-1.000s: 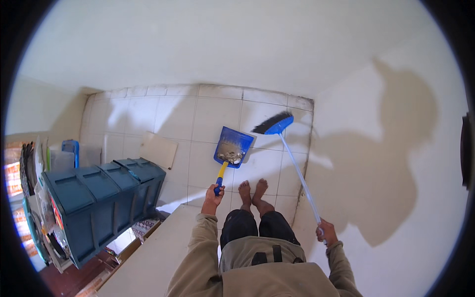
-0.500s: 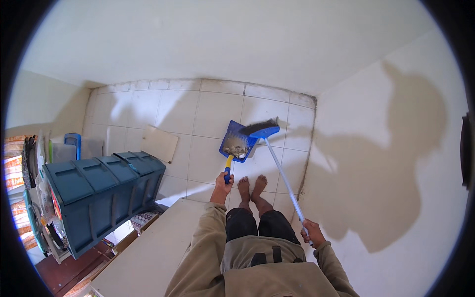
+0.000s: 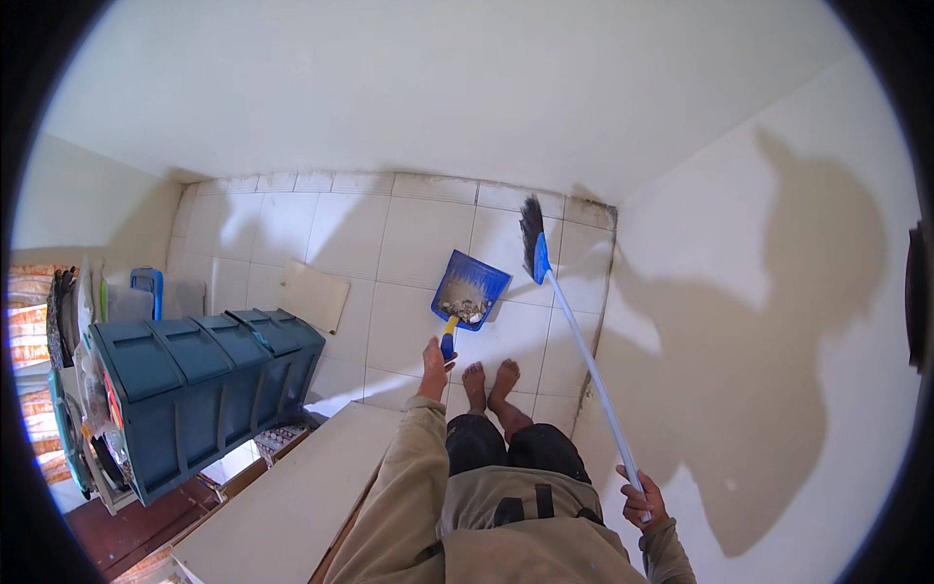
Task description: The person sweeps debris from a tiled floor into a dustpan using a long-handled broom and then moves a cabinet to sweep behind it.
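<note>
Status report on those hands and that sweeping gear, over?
Left hand gripping dustpan, debris inside. Right hand gripping broom, bristles apart from dustpan. Bare feet close by; pale board off left.

Blue dustpan [image 3: 494, 279] beyond the left hand [image 3: 436, 367], its yellow-and-blue handle running back to that grip, grayish debris [image 3: 465, 303] near the handle end, pale-shafted broom [image 3: 589, 365] slanting forward-left from the right hand [image 3: 645, 499], dark bristles facing left.
</note>
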### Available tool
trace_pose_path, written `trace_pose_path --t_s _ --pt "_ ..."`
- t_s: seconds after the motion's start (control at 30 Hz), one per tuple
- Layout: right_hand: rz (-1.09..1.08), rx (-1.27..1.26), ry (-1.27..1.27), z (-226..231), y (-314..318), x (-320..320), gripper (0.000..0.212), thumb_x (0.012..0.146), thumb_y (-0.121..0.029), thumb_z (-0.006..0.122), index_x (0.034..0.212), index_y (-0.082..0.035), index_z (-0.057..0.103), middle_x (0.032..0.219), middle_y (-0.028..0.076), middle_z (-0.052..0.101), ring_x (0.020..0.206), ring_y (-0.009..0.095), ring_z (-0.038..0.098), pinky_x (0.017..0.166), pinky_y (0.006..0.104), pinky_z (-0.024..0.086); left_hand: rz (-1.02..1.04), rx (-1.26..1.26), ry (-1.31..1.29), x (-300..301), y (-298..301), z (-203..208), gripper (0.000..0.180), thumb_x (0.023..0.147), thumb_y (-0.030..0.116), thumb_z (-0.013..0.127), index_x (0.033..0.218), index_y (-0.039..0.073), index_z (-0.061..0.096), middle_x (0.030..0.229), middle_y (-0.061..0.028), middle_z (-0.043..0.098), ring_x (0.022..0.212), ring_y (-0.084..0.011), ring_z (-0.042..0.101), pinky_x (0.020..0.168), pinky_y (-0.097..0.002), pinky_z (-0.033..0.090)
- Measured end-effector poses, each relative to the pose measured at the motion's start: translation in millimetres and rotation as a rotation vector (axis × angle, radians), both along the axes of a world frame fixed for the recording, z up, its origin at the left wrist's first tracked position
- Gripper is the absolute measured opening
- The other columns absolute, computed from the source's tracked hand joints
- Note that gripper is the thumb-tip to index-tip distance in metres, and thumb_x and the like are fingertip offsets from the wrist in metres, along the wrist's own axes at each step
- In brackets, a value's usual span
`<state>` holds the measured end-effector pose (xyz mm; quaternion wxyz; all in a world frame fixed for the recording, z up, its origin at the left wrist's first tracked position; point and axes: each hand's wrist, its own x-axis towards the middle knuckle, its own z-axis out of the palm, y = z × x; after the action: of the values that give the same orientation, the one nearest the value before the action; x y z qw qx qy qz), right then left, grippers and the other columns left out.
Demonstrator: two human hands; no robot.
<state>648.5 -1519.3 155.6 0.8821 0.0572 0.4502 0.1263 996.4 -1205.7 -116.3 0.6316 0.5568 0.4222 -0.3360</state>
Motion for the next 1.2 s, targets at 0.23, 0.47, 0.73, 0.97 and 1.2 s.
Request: trace_pose_path --t_s 0.23,0.47,0.73,0.97,1.2 --pt "-0.077 0.120 -0.025 26 -7 -27 0.048 0.094 -0.038 0.026 0.132 -0.007 0.028 0.052 -0.001 0.037 0.033 0.003 0.033 0.032 0.0221 0.033 0.062 -0.150 -0.061 -82 -43 -39 0.046 0.081 0.043 0.047 0.111 0.008 0.047 0.096 -0.0130 0.053 0.086 -0.0265 0.056 0.071 -0.0428 0.044" --pt "0.205 0.015 0.270 90 18 -49 0.058 0.089 -0.039 0.043 0.137 -0.016 0.020 0.049 0.002 0.042 0.030 0.009 0.034 0.027 0.0208 0.030 -0.079 -0.496 0.161 -108 -247 51 0.025 0.089 0.032 0.046 0.097 0.008 0.042 0.088 -0.0108 0.055 0.068 -0.0219 0.058 0.057 -0.0345 0.049" --pt "0.879 -0.715 0.174 26 19 48 0.032 0.089 -0.029 0.047 0.104 -0.001 0.050 0.064 0.002 0.050 0.049 0.010 0.048 0.043 0.0233 0.040 0.117 -0.640 0.006 -189 -239 99 0.020 0.088 0.027 0.048 0.086 0.008 0.043 0.071 -0.0047 0.049 0.060 -0.0142 0.048 0.056 -0.0298 0.045" --pt "0.860 -0.884 0.262 29 34 31 0.025 0.086 -0.027 0.049 0.083 -0.002 0.053 0.052 -0.001 0.041 0.037 0.006 0.034 0.033 0.0218 0.027 -0.868 -0.228 -0.310 -143 -151 84 0.025 0.087 0.024 0.047 0.102 0.004 0.051 0.084 -0.0080 0.056 0.076 -0.0173 0.056 0.066 -0.0300 0.045" --pt "0.845 -0.778 0.215 66 42 -18 0.027 0.087 -0.027 0.049 0.081 0.000 0.054 0.049 -0.001 0.040 0.037 0.007 0.031 0.034 0.0226 0.024 -0.543 0.261 -1.023 49 -121 21 0.043 0.078 0.017 0.061 0.117 0.001 0.049 0.099 -0.0182 0.054 0.079 -0.0220 0.055 0.067 -0.0314 0.044"
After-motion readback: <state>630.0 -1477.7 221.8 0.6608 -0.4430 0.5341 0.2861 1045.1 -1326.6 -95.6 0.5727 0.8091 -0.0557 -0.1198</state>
